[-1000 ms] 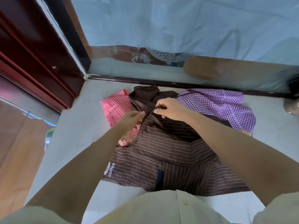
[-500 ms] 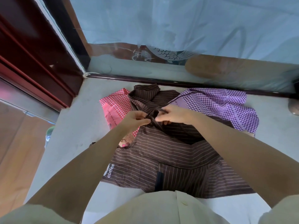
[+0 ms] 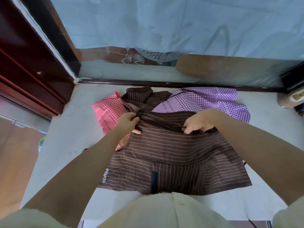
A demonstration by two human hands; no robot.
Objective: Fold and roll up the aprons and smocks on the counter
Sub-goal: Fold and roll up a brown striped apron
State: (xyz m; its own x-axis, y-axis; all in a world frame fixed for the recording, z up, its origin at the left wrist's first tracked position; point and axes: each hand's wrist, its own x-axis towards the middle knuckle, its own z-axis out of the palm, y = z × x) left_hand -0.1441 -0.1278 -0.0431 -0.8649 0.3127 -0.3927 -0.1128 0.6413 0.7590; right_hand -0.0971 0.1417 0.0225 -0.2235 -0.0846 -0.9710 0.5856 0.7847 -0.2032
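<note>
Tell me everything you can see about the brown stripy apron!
The brown striped apron is soft, creased dark brown cloth with thin pale stripes. It lies spread on the grey counter, its top part bunched up. White letters spell "coffee" near its left edge, and a black tab sits low on the front. It overlaps the pink checked cloth and the purple checked cloth. The left hand pinches the bunched top; the right hand pinches a fold.

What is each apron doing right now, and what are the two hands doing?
Brown striped apron: spread out, top bunched, not rolled yet.
Red checked apron: unfolded, partly under the brown one.
Purple checked apron: unfolded, partly under the brown one.
Left hand: pinches the brown apron.
Right hand: grips the brown apron's fold.
</note>
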